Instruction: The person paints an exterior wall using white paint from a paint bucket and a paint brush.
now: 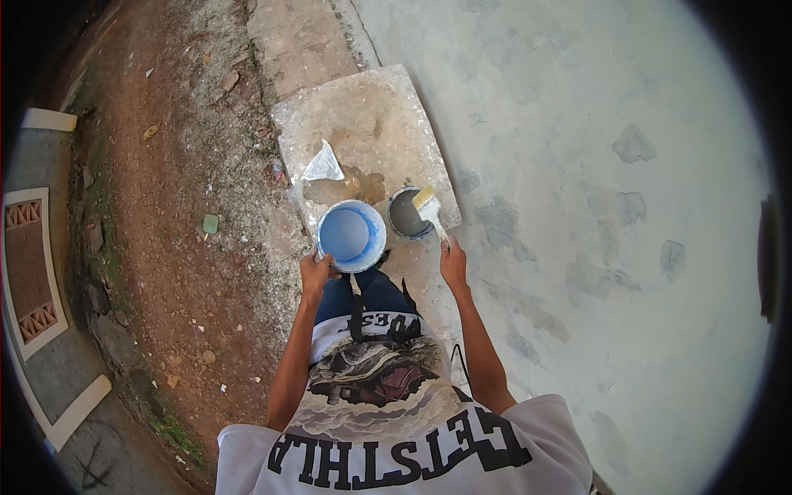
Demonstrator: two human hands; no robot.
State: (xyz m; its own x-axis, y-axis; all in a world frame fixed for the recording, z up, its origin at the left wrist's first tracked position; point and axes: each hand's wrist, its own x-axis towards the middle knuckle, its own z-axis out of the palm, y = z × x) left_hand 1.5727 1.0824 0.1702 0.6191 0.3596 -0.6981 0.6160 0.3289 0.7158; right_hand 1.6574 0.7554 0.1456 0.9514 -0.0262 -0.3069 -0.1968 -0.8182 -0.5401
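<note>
My left hand (316,271) grips the near left rim of a blue bucket (378,247), which has pale bluish liquid inside. In my right hand (452,262) is the handle of a paintbrush (429,211), its white body pointing up and away from me. The yellowish bristles overlap the right rim of a smaller dark pail (404,221) holding grey liquid; whether they touch it I cannot tell. This pail stands on a stained stone slab (371,99), just right of the blue bucket. My fingers are closed on both things.
A crumpled white piece of sheet or plastic (323,162) lies on the slab. To the right rises a pale wall (577,165) with grey patches. Left is rough reddish ground (181,272) with small debris and a green block (210,223); a low wall (41,272) stands farther left.
</note>
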